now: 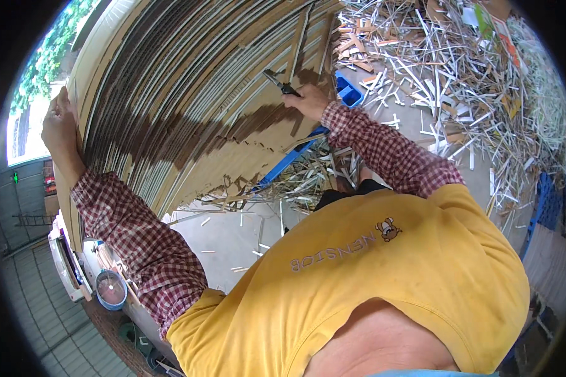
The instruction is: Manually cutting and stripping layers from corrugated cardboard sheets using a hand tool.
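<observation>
A: What did the right hand (309, 102) have?
B: It was closed around a slim black-handled tool with a grey metal end (282, 84), held over the right-hand part of a big layered stack of brown cardboard sheets (233, 69).
A: Which way did the tool lie?
B: It pointed left and outward from the hand, its long axis crossing the stack's lines of sheet edges rather than following them.
A: And the left hand (60, 122)?
B: Against the stack's far left edge, fingers bent; I couldn't tell whether it gripped. It was well apart from the tool.
A: Beside the stack?
B: An open blue plastic box (349, 94) just right, loose white and brown strips (434, 94) beyond.
</observation>
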The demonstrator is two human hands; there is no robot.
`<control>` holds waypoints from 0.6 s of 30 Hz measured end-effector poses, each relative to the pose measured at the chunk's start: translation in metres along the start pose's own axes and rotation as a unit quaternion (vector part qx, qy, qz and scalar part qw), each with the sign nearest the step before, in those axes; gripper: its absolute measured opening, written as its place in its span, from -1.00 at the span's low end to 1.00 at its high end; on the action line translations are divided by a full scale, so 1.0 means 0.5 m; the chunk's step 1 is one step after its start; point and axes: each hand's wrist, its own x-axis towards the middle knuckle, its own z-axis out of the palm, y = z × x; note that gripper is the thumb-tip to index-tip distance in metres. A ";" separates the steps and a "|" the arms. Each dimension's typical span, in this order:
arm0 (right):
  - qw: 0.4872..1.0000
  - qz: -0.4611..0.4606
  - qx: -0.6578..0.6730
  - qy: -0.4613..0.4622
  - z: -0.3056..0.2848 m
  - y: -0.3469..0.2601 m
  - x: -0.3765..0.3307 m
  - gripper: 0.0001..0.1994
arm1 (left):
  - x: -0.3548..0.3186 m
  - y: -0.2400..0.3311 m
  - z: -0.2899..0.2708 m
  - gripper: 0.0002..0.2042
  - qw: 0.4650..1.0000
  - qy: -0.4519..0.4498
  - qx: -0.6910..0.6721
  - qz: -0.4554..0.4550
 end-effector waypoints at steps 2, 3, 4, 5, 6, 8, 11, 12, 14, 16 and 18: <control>0.994 -0.072 0.078 -0.002 -0.003 0.011 -0.022 -0.57 | 0.003 0.000 0.002 -0.54 1.000 0.003 0.002 0.005; 1.000 -0.030 -0.009 0.001 -0.016 0.018 -0.048 -0.59 | 0.003 -0.002 0.002 -0.54 1.000 0.010 0.005 0.014; 0.997 -0.046 -0.058 -0.011 -0.046 0.025 -0.084 -0.62 | 0.005 -0.002 0.002 -0.53 1.000 0.013 0.016 0.014; 0.986 -0.156 -0.024 0.059 -0.071 0.035 -0.132 -0.66 | 0.006 -0.003 0.002 -0.53 0.999 0.014 0.015 0.031; 0.996 -0.020 -0.057 0.068 -0.120 0.052 -0.172 -0.69 | 0.007 -0.005 0.001 -0.53 0.999 0.012 0.019 0.029; 0.980 0.150 -0.075 0.104 -0.192 0.096 -0.246 -0.72 | 0.002 -0.009 -0.001 -0.52 0.999 0.009 -0.016 0.037; 0.979 0.030 -0.159 0.127 -0.249 0.165 -0.283 -0.72 | -0.001 -0.009 -0.006 -0.52 0.999 0.013 0.013 0.042; 0.980 -0.016 -0.159 0.117 -0.247 0.185 -0.291 -0.73 | -0.003 -0.007 -0.005 -0.51 1.000 0.004 -0.001 0.025; 0.977 -0.108 -0.144 0.117 -0.235 0.204 -0.292 -0.72 | -0.005 -0.001 -0.003 -0.52 1.000 -0.002 -0.010 0.025; 0.979 -0.004 -0.141 0.148 -0.218 0.192 -0.293 -0.72 | -0.009 0.005 -0.002 -0.54 1.000 0.008 -0.014 0.020; 0.986 -0.034 -0.143 0.076 -0.209 0.155 -0.297 -0.72 | -0.011 0.011 -0.002 -0.56 0.999 0.010 -0.027 0.017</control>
